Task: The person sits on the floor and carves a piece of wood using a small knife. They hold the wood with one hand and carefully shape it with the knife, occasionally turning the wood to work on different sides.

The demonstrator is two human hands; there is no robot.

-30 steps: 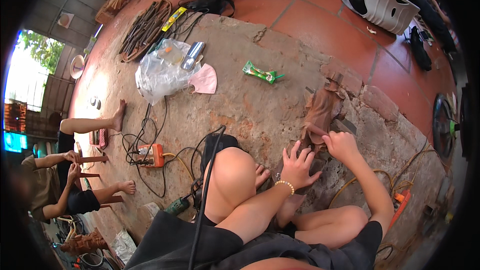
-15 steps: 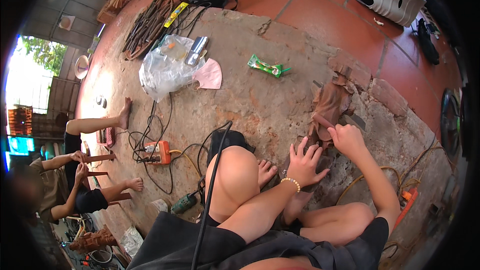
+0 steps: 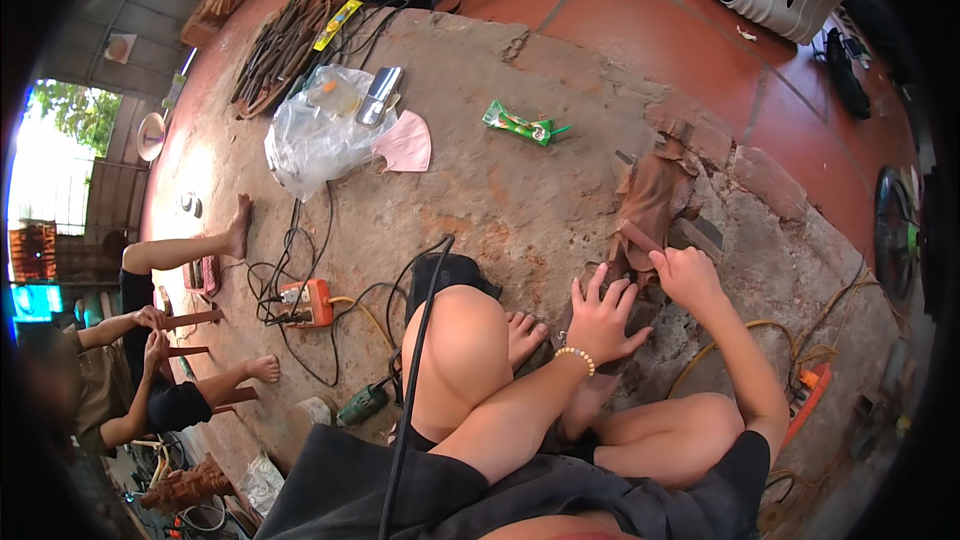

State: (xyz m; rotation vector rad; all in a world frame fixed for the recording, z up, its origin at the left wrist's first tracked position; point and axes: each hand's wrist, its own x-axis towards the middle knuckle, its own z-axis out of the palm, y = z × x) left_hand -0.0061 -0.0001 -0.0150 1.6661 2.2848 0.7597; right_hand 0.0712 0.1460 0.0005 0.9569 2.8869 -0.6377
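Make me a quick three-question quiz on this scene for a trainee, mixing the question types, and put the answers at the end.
1. Short answer: What does the person's right hand hold at the carved brown figure?
2. True or false: The person's left hand is clenched into a fist.
3. Multiple choice: What colour is the face mask beside the clear plastic bag? A) yellow B) pink C) blue

Key:
1. A slim reddish-brown strip; its exact kind can't be told from the picture.
2. False; it is spread, with the digits apart.
3. B
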